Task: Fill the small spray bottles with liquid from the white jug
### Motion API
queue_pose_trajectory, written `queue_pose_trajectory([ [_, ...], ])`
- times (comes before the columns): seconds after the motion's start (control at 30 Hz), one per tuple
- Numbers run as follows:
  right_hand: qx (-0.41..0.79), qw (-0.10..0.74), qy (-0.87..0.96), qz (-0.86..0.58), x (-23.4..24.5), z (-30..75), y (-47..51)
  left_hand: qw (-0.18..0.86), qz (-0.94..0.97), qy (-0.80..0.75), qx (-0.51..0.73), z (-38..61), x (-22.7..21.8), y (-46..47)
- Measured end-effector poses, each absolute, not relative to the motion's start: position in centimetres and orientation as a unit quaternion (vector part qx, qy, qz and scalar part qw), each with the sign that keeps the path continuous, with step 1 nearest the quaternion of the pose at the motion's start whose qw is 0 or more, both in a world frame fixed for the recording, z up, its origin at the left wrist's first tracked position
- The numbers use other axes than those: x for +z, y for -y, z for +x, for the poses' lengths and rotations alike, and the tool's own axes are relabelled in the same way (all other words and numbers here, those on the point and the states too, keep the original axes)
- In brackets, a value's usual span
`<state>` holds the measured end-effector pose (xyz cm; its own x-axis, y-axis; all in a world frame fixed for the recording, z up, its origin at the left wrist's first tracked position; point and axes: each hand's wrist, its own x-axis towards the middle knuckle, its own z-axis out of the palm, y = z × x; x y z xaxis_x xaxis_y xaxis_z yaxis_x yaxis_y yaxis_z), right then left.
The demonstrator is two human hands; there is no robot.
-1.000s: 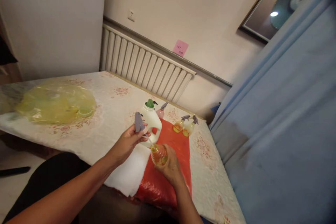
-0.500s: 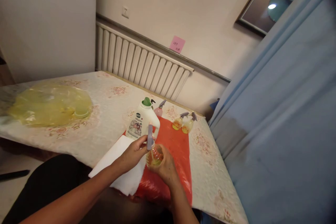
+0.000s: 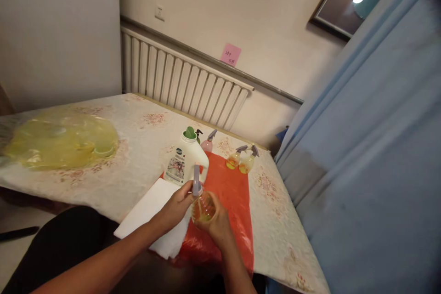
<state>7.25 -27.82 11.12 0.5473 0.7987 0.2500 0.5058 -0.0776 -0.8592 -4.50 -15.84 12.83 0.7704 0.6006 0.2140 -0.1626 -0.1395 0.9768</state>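
Observation:
Between my hands is a clear spray bottle (image 3: 203, 206) with some yellow liquid low inside, held over a red plastic sheet (image 3: 227, 188). My left hand (image 3: 182, 200) is closed on its grey spray head (image 3: 196, 183), which sits at the bottle's neck. My right hand (image 3: 217, 223) wraps round the bottle's body from the right. Just beyond stands a white jug (image 3: 188, 161) with a green piece (image 3: 189, 132) in its mouth. White paper towel (image 3: 155, 209) lies under my left forearm, beside the red sheet.
Two spray bottles with yellow liquid (image 3: 232, 161) stand at the sheet's far right corner. A pink spray bottle (image 3: 207, 144) is behind the jug. At left lies a yellow plastic bag (image 3: 62, 140) on the flowered tablecloth (image 3: 138, 147). A blue curtain (image 3: 351, 147) hangs along the right.
The camera view has shifted slightly. Both hands still hold the spray bottle, and the spray head looks lower and closer against its neck.

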Motion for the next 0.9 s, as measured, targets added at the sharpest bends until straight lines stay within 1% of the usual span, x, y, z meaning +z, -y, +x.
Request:
queue_pose_trajectory([
  [0.23,0.092,0.547,0.444,-0.704,9.5,9.9,27.5,0.656,0.693,-0.111,0.277,-1.7,13.2,15.4],
  [0.33,0.095,0.573,0.425,-0.694,9.6,12.2,26.8,0.639,0.703,-0.121,0.287,-0.9,12.0,14.8],
  [0.4,0.104,0.588,0.414,-0.687,10.0,14.0,25.9,0.603,0.729,-0.162,0.28,-1.1,10.4,14.0],
  [0.53,0.135,0.611,0.395,-0.673,10.5,17.8,23.3,0.468,0.803,-0.237,0.282,-3.0,5.0,11.0],
  [0.6,0.139,0.616,0.386,-0.673,10.4,19.6,21.5,0.367,0.845,-0.254,0.294,-4.5,1.9,8.7],
  [0.7,0.14,0.613,0.383,-0.677,9.6,22.1,18.1,0.199,0.903,-0.229,0.305,-6.6,-1.7,5.7],
  [0.8,0.157,0.611,0.406,-0.661,8.1,23.8,14.5,0.07,0.923,-0.207,0.317,-7.6,-3.0,4.5],
  [0.9,0.151,0.604,0.437,-0.649,6.5,24.6,10.6,0.03,0.932,-0.202,0.299,-7.7,-2.8,4.7],
])
